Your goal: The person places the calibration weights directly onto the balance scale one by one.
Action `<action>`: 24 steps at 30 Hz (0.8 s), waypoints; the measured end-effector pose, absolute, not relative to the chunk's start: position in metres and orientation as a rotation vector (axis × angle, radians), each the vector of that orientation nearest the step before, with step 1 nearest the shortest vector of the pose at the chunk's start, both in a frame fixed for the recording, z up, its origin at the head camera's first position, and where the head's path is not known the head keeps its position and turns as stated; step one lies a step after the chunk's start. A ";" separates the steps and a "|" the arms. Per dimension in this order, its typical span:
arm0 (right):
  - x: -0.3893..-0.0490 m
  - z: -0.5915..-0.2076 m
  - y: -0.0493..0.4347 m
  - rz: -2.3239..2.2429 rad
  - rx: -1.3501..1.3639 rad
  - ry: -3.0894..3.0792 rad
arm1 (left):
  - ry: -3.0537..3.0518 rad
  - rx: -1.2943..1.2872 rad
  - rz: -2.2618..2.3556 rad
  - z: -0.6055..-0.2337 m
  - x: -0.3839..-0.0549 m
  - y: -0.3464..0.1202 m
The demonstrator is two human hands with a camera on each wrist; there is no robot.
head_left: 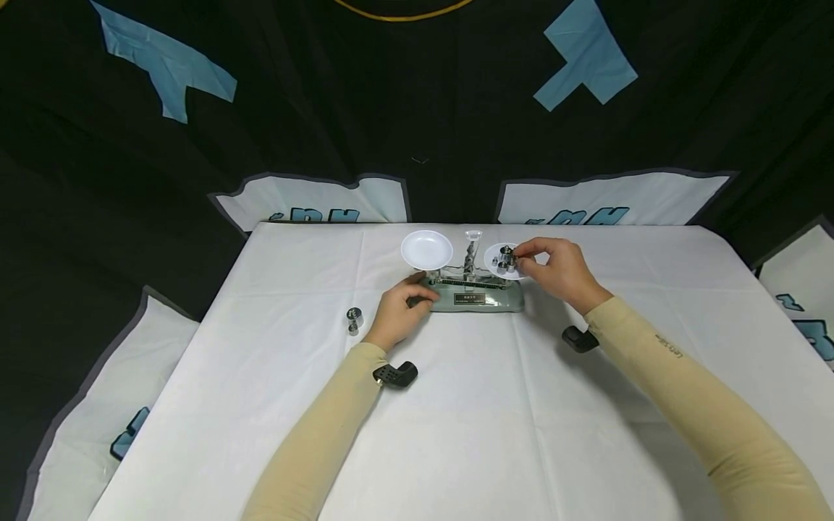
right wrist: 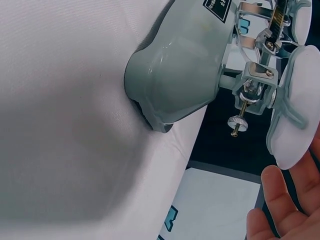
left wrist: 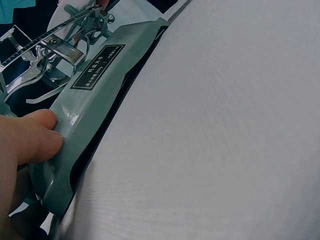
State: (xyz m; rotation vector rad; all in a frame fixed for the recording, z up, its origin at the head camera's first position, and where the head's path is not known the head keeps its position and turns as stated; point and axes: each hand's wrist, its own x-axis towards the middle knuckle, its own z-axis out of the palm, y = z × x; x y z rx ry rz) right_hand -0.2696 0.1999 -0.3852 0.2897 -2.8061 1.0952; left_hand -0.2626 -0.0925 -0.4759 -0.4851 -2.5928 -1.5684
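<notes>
A grey-green balance scale (head_left: 478, 298) with two white pans stands on the table, a dark label on its front. My left hand (head_left: 400, 312) holds the left end of its base; in the left wrist view, the thumb and a finger (left wrist: 47, 142) rest on the green metal. Over the right pan (right wrist: 300, 110), my right hand (head_left: 560, 269) pinches a shiny metal weight (head_left: 513, 255) among several others standing there. The right wrist view catches only fingers (right wrist: 280, 195) below the pan's edge, with the weights hidden. Nothing lies on the left pan (head_left: 426, 250).
Two metal weights (head_left: 354, 318), one larger and one smaller, stand on the white-covered table (head_left: 456, 434) left of my left hand. A black curtain (head_left: 456, 116) with pale and blue patches hangs behind the table's far edge.
</notes>
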 end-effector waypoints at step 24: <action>-0.228 -0.381 0.252 1.189 0.161 -2.509 | -2.608 -0.475 -1.554 -0.478 -0.264 -0.094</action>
